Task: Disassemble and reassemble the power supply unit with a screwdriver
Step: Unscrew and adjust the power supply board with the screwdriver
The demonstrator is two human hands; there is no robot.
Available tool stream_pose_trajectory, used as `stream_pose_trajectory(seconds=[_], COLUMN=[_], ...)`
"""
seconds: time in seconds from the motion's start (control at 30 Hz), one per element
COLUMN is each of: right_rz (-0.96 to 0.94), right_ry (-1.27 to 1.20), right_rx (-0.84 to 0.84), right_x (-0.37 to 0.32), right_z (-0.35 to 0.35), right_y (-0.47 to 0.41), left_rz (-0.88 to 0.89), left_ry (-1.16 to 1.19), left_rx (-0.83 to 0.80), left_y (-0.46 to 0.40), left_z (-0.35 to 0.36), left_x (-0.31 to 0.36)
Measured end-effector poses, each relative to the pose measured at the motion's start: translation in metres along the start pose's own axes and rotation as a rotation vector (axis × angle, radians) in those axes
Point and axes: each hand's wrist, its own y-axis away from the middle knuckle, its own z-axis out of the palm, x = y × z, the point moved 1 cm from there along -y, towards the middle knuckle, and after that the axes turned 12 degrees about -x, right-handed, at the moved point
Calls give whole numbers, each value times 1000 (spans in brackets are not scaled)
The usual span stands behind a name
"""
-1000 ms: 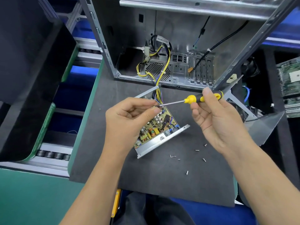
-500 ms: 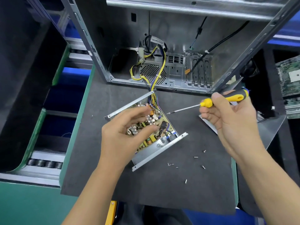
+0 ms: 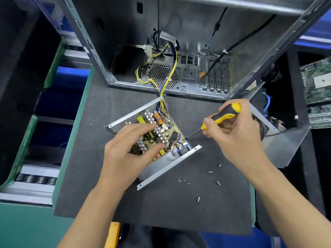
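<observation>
1. Now the left hand rests on the power supply unit — fingers spread over its open circuit board.
2. Right hand grips the screwdriver, tip at the board's right edge.
3. Unit lies on the table; loose screws nearby — before the computer case.

No text can be read anywhere. A white label wraps the black cable bundle inside the computer case, above its round fan grille, and carries dark print too small and blurred to make out. A faint round stamp sits on the bare metal floor of the power supply unit, in front of the case; its marks cannot be told either.
</observation>
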Motion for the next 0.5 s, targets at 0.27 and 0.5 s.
stream_pose_trajectory(seconds=[0.27, 0.5], right_rz=[-12, 2], right_ry=[58, 89], right_rx=[1, -22], right_x=[4, 1], right_z=[3, 5], right_y=[-2, -2], left_rz=[26, 57], left_ry=[6, 4], left_rx=[3, 8], left_y=[1, 1], left_z=[1, 1], left_x=[-1, -4])
